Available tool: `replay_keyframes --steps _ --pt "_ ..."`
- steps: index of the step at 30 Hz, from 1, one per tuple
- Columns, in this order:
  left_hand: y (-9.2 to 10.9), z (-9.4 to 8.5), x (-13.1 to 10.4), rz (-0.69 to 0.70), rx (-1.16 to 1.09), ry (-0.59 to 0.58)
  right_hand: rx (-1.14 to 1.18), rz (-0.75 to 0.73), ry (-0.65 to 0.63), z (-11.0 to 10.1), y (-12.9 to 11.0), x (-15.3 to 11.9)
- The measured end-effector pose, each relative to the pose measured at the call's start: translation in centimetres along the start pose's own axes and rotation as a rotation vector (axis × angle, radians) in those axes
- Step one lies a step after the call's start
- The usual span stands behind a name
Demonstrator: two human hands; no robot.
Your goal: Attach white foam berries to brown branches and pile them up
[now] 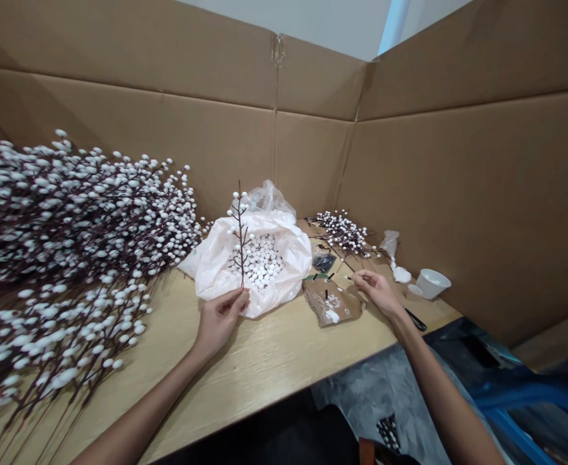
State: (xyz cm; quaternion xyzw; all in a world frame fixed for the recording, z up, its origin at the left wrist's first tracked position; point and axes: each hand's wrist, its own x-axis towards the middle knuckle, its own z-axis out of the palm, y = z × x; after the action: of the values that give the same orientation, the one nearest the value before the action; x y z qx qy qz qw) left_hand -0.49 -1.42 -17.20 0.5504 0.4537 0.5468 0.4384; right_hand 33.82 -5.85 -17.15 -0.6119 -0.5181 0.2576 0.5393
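My left hand pinches the lower end of a dark artificial berry twig, held upright. A few white berries sit near its top; most of its side shoots are bare. Behind the twig an open white plastic bag holds many loose white berries. My right hand is closed on a thin dark stick with a pale tip, too small to name surely. Just left of that hand lies a stack of cardboard pieces with white smears and short black pegs on it.
Big bundles of white-berried stems fill the table's left side. A smaller berry bunch lies at the back right. A white cup and a black-handled tool are at the right. Cardboard walls enclose the table.
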Motion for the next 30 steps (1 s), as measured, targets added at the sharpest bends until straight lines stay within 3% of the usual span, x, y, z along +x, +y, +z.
replay_keyframes --steps 11,19,25,30 --pt "0.1 0.0 0.0 -0.006 0.007 -0.004 0.044 0.011 0.032 -0.1 -0.7 -0.5" --pt "0.1 0.1 0.0 0.013 0.013 0.003 -0.042 -0.048 -0.076 1.0 -1.2 -2.3" --pt "-0.4 0.0 0.1 0.026 0.037 -0.009 -0.347 -0.367 -0.152 1.1 -2.4 -5.6" --pt "-0.3 0.0 0.0 0.011 0.036 -0.005 -0.453 -0.510 -0.142 1.1 -2.5 -6.8"
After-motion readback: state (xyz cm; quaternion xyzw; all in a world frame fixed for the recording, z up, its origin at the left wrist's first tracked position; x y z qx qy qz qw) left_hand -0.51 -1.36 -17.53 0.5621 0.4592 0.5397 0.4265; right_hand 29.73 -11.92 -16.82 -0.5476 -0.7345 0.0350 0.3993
